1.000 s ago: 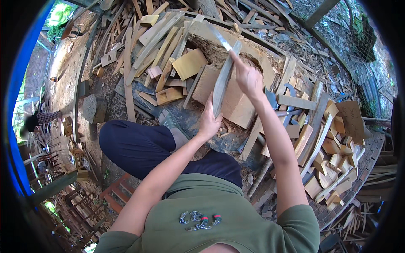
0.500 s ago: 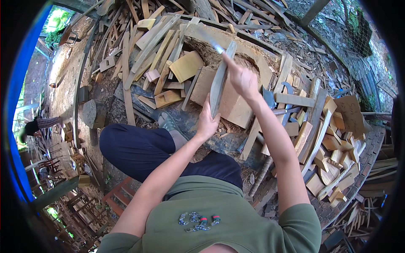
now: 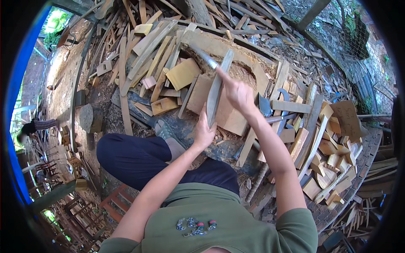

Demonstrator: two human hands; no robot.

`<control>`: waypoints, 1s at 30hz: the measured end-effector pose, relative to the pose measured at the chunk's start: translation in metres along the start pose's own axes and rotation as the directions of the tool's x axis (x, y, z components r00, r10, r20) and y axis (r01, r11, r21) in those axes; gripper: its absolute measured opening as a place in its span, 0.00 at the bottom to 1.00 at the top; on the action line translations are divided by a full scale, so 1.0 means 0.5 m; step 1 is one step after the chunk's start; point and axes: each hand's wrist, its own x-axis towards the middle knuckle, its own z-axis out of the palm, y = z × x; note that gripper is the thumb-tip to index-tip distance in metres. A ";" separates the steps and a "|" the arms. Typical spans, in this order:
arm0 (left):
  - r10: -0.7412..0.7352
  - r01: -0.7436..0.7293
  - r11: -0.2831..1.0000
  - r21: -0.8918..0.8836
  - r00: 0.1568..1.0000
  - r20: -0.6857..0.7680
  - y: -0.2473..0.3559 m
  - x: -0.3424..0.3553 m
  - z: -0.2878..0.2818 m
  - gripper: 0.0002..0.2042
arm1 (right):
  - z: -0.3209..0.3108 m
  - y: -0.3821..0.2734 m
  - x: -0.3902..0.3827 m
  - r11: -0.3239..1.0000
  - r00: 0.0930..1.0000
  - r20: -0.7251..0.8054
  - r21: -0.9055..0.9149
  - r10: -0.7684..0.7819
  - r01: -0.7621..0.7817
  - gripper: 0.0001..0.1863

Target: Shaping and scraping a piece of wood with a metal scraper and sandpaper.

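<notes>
My left hand is closed around the near end of a long, slightly curved wooden strip. The strip slants up and away from me, over a thick wooden block. In my right hand is a knife, its handle hidden by my fingers. The knife's blade is smeared by motion and points to the far left, crossing the strip's upper part. Whether the edge touches the wood cannot be made out.
Behind the block lies a large hollowed timber with shavings. Offcuts and a yellowish block crowd the left. On the right are a curved blade tool, a cardboard piece and piled wood pieces. A stump stands at left.
My right hand and the knife have come nearer to me along the strip. The left hand keeps its hold on the near end. The whole view has shifted slightly.
</notes>
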 end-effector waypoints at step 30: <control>0.078 -0.073 0.817 0.572 0.997 0.017 0.018 0.032 -0.060 0.45 | 0.012 -0.033 -0.103 0.504 0.689 0.352 0.488 0.633 -0.712 0.44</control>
